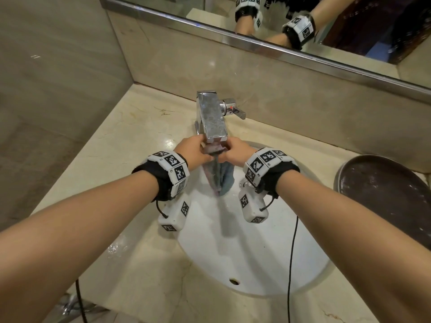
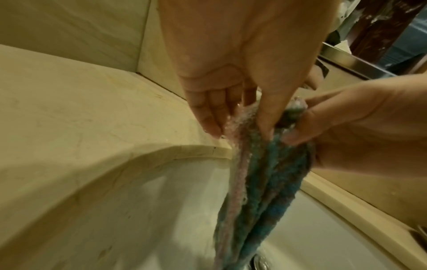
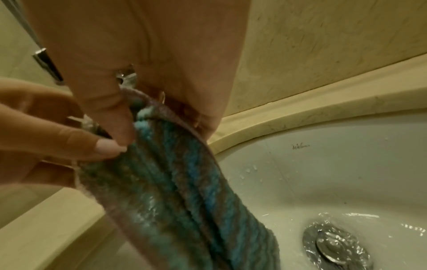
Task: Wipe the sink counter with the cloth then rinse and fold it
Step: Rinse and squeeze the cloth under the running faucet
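Note:
A wet cloth (image 1: 219, 178) striped blue, grey and pink hangs bunched under the chrome faucet (image 1: 211, 117) spout, over the white sink basin (image 1: 251, 252). My left hand (image 1: 193, 150) pinches its top edge from the left, and my right hand (image 1: 235, 151) pinches it from the right, the two close together. In the left wrist view the cloth (image 2: 261, 182) droops toward the drain from my left hand (image 2: 245, 117). From the right wrist, the cloth (image 3: 175, 191) hangs from my right hand (image 3: 148, 113). Water ripples around the drain (image 3: 332, 244).
The beige marble counter (image 1: 130, 148) surrounds the basin. The faucet's lever handle (image 1: 235, 109) points right. A round dark metal tray (image 1: 387, 197) sits on the counter at the right. A mirror (image 1: 303, 22) runs above the backsplash. Black cables hang from my wrists.

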